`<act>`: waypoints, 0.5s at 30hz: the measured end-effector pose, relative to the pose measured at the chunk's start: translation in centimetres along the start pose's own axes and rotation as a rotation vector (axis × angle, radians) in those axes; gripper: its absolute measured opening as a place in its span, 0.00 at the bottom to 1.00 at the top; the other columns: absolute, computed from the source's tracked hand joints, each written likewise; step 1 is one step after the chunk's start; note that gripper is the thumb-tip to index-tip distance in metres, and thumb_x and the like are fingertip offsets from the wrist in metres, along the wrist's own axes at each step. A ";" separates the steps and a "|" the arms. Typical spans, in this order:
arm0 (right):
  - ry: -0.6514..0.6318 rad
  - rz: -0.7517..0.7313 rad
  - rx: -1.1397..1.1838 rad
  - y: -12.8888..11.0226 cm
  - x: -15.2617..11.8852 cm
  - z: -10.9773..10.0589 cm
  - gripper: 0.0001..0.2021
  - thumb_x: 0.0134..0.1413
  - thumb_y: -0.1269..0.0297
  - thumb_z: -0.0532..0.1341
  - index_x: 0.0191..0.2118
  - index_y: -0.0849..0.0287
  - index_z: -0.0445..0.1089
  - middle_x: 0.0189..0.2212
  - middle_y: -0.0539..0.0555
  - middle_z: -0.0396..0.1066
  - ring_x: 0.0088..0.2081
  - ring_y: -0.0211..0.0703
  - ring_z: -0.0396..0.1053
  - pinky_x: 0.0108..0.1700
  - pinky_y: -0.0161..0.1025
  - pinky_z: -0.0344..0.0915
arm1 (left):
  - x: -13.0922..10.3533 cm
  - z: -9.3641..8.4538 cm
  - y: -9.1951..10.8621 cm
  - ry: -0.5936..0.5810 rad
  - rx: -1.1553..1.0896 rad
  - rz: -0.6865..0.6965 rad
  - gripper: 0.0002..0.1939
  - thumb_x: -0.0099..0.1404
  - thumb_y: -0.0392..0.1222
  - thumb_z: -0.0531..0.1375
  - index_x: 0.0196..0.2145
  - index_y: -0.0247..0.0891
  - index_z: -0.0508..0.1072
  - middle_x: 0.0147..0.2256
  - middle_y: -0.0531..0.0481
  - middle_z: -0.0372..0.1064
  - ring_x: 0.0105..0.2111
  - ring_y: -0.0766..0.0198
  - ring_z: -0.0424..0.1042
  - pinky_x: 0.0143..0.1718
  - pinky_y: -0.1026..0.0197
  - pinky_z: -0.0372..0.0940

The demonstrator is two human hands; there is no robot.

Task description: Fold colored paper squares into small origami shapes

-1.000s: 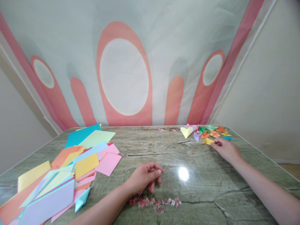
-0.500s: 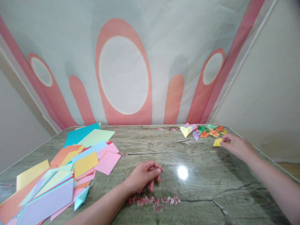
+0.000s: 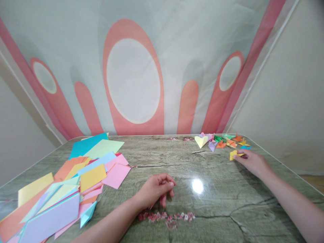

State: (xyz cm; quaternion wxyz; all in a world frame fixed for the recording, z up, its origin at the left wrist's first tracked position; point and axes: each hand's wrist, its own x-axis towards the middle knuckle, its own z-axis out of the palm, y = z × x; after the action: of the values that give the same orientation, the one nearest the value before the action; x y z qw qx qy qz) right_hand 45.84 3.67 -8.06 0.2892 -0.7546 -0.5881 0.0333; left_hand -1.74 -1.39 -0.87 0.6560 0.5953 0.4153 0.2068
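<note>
My right hand [image 3: 250, 162] pinches a small folded yellow paper [image 3: 234, 155] just above the table's right side. Near it lies a cluster of little folded paper pieces, among them orange ones [image 3: 221, 144], a yellow one [image 3: 243, 143], a blue one [image 3: 245, 147] and a pale yellow heart [image 3: 201, 141]. My left hand [image 3: 159, 189] rests on the table at the middle, holding nothing, its fingers loosely curled and partly apart.
Overlapping coloured paper sheets [image 3: 93, 177] cover the table's left side, with a light blue folded piece [image 3: 87, 214] at their near edge. The wood-patterned table [image 3: 162, 155] ends at a printed backdrop [image 3: 172, 44]. A bright glare [image 3: 197, 186] shows on its surface.
My right hand has shifted slightly left and nearer with the yellow paper, which has turned in its fingers. The blue folded piece behind it now shows. My left hand has stayed still.
</note>
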 end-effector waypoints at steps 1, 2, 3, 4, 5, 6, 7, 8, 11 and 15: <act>-0.008 -0.001 -0.009 -0.1 -0.1 0.2 0.17 0.46 0.48 0.60 0.36 0.55 0.74 0.28 0.53 0.76 0.28 0.50 0.72 0.31 0.43 0.65 | 0.0 0.0 -0.1 0.000 0.001 0.005 0.16 0.62 0.52 0.58 0.38 0.34 0.67 0.28 0.52 0.73 0.13 0.75 0.64 0.13 0.72 0.52; -0.017 -0.008 -0.012 -0.3 -0.1 0.4 0.16 0.46 0.48 0.60 0.36 0.54 0.74 0.28 0.52 0.76 0.28 0.49 0.72 0.31 0.43 0.65 | 0.0 0.0 -0.1 -0.001 0.002 0.009 0.16 0.62 0.52 0.58 0.38 0.34 0.67 0.28 0.52 0.73 0.13 0.75 0.64 0.13 0.72 0.52; -0.029 -0.021 -0.011 -0.5 0.0 0.5 0.16 0.46 0.48 0.60 0.35 0.54 0.74 0.28 0.52 0.76 0.29 0.49 0.72 0.32 0.42 0.65 | 0.0 -0.1 -0.2 -0.001 0.003 0.010 0.16 0.62 0.52 0.58 0.38 0.34 0.67 0.28 0.52 0.73 0.13 0.75 0.64 0.13 0.72 0.51; -0.043 -0.037 -0.006 -0.8 0.2 0.5 0.16 0.46 0.48 0.61 0.36 0.53 0.74 0.29 0.51 0.76 0.29 0.48 0.72 0.32 0.41 0.65 | 0.0 -0.1 -0.2 -0.002 0.003 0.009 0.16 0.62 0.52 0.58 0.38 0.34 0.67 0.28 0.52 0.73 0.13 0.75 0.64 0.13 0.72 0.51; -0.054 -0.052 0.001 -1.0 0.5 0.3 0.17 0.46 0.47 0.61 0.37 0.53 0.74 0.30 0.50 0.76 0.30 0.47 0.72 0.32 0.40 0.65 | 0.0 -0.1 -0.2 -0.002 0.003 0.006 0.16 0.62 0.52 0.58 0.38 0.35 0.67 0.28 0.52 0.73 0.13 0.75 0.64 0.13 0.72 0.52; -0.058 -0.060 0.006 -1.3 0.8 0.0 0.18 0.46 0.46 0.61 0.38 0.52 0.74 0.31 0.50 0.77 0.31 0.47 0.72 0.32 0.39 0.65 | 0.0 -0.1 -0.2 -0.003 0.002 0.002 0.16 0.62 0.52 0.58 0.38 0.35 0.67 0.28 0.52 0.73 0.13 0.75 0.64 0.13 0.72 0.52; -0.051 -0.059 0.009 -1.4 1.2 -0.4 0.18 0.49 0.45 0.59 0.40 0.52 0.74 0.33 0.50 0.77 0.32 0.47 0.72 0.33 0.38 0.65 | 0.0 -0.1 -0.2 -0.005 0.001 0.000 0.16 0.62 0.52 0.58 0.38 0.35 0.67 0.28 0.52 0.73 0.13 0.75 0.64 0.13 0.72 0.52; -0.024 -0.046 0.008 -1.5 1.7 -0.8 0.20 0.52 0.45 0.56 0.41 0.52 0.74 0.36 0.52 0.77 0.34 0.47 0.73 0.34 0.39 0.65 | 0.0 0.0 -0.1 -0.007 0.000 0.000 0.16 0.62 0.52 0.58 0.38 0.34 0.67 0.28 0.52 0.73 0.13 0.75 0.64 0.13 0.72 0.52; 0.086 0.021 -0.046 -1.4 3.2 -2.2 0.21 0.56 0.47 0.53 0.43 0.57 0.73 0.36 0.58 0.76 0.36 0.51 0.72 0.35 0.42 0.64 | 0.0 0.0 -0.1 -0.007 0.003 0.007 0.17 0.62 0.52 0.58 0.38 0.34 0.67 0.28 0.52 0.73 0.13 0.75 0.63 0.13 0.72 0.52; 0.121 0.008 -0.105 -1.4 4.8 -2.4 0.19 0.51 0.48 0.57 0.39 0.57 0.74 0.35 0.58 0.76 0.34 0.50 0.71 0.32 0.41 0.60 | 0.1 -0.1 -0.2 -0.001 0.011 -0.002 0.17 0.62 0.53 0.58 0.38 0.34 0.67 0.28 0.51 0.73 0.13 0.75 0.64 0.13 0.72 0.51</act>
State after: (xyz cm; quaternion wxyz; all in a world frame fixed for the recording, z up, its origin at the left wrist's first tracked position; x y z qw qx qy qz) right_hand 47.02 7.30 -4.04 0.2840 -0.7719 -0.5672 -0.0422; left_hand -1.78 -1.33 -1.04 0.6530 0.5987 0.4167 0.2037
